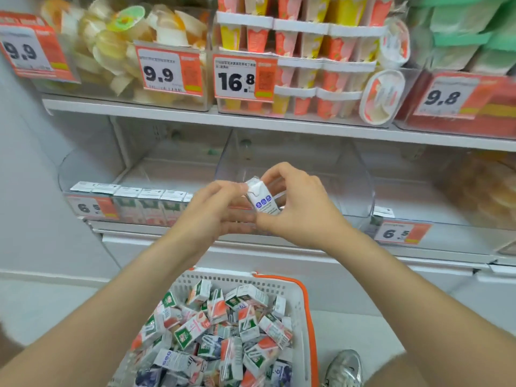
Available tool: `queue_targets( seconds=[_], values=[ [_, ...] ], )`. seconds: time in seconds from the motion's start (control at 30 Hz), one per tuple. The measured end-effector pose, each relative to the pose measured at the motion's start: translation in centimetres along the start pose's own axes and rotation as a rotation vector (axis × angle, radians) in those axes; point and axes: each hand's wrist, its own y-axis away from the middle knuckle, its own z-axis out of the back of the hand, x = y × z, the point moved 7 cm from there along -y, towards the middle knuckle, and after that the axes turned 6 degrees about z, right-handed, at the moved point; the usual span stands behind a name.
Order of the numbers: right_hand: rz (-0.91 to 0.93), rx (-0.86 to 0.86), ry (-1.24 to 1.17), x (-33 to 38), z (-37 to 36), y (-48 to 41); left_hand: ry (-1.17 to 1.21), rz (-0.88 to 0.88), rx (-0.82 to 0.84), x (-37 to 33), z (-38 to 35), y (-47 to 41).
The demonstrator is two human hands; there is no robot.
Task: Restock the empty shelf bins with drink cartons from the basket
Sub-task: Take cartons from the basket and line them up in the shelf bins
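White shelf (279, 127), smooth and flat, seen behind grip. Clear curved plastic bin (360, 174) set just beyond grip. White perforated basket (296, 303), orange-rimmed, placed below grip, heaped with boxy cartons (217, 331). Upright carton row (148, 202) lined up left of grip. Small white carton (262, 199), tilted, pinched between left hand (215, 210) and right hand (296, 210).

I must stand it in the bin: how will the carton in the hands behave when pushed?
The carton looks boxy, so probably stiff. The left hand and right hand pinch it with fingertips, so likely light. Tall and narrow, it may tip if pushed high.
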Motion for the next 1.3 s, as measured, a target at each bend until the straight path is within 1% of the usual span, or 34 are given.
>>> queue_targets(
  seconds=[0.07,0.13,0.23,0.3,0.4,0.47,0.5,0.57,0.63,0.7,0.77,0.8,0.9,0.97,1.07,1.13,1.2,1.23,1.3],
  values=[
    [-0.062,-0.042,-0.086,-1.9,1.9,1.1,-0.063,-0.037,0.019,0.0,-2.7,-0.4],
    [-0.107,-0.074,-0.095,-3.5,3.6,2.2,-0.140,-0.093,0.026,0.0,-5.5,-0.7],
    [-0.081,-0.081,0.107,-5.6,6.3,3.8,-0.260,-0.191,0.014,-0.5,-9.6,-0.7],
    [-0.060,-0.097,0.231,-7.1,8.7,4.7,-0.366,-0.288,0.040,-0.9,-12.4,-0.8],
    [-0.054,-0.251,0.304,-9.1,13.5,6.2,-0.485,-0.403,0.083,-0.6,-16.3,-1.5],
    [-0.096,-0.345,0.346,-10.9,16.5,7.3,-0.639,-0.446,0.081,0.1,-18.4,-2.3],
    [-0.135,-0.361,0.363,-12.3,17.5,7.8,-0.727,-0.469,0.089,0.4,-19.4,-2.6],
    [-0.217,-0.313,0.396,-15.2,18.4,8.2,-0.915,-0.555,0.091,1.0,-21.4,-3.1],
    [-0.257,-0.198,0.454,-18.0,17.9,8.0,-1.099,-0.667,0.069,1.5,-23.3,-3.5],
    [-0.261,-0.090,0.483,-20.6,17.0,7.5,-1.265,-0.741,0.060,2.2,-24.9,-3.9],
    [-0.273,-0.021,0.459,-22.6,16.2,7.0,-1.379,-0.768,0.067,3.1,-26.1,-4.2],
    [-0.284,0.013,0.449,-23.3,15.8,6.8,-1.413,-0.752,0.070,3.6,-26.4,-4.5],
    [-0.354,0.150,0.412,-24.7,14.7,6.4,-1.429,-0.650,0.082,5.1,-26.3,-5.5],
    [-0.409,0.182,0.368,-24.7,14.4,6.3,-1.413,-0.611,0.119,5.8,-26.1,-5.7],
    [-0.461,0.235,0.396,-24.5,13.8,6.5,-1.372,-0.557,0.217,6.7,-25.7,-5.5],
    [-0.471,0.284,0.451,-24.3,13.1,6.7,-1.351,-0.568,0.254,6.8,-25.1,-5.5],
    [-0.477,0.320,0.553,-24.4,12.3,6.8,-1.291,-0.593,0.299,6.6,-24.4,-5.4],
    [-0.466,0.306,0.618,-24.3,12.2,6.8,-1.254,-0.615,0.316,6.4,-24.1,-5.2],
    [-0.401,0.215,0.709,-22.9,12.1,6.4,-1.179,-0.674,0.302,5.7,-23.1,-4.5]
  ],
)
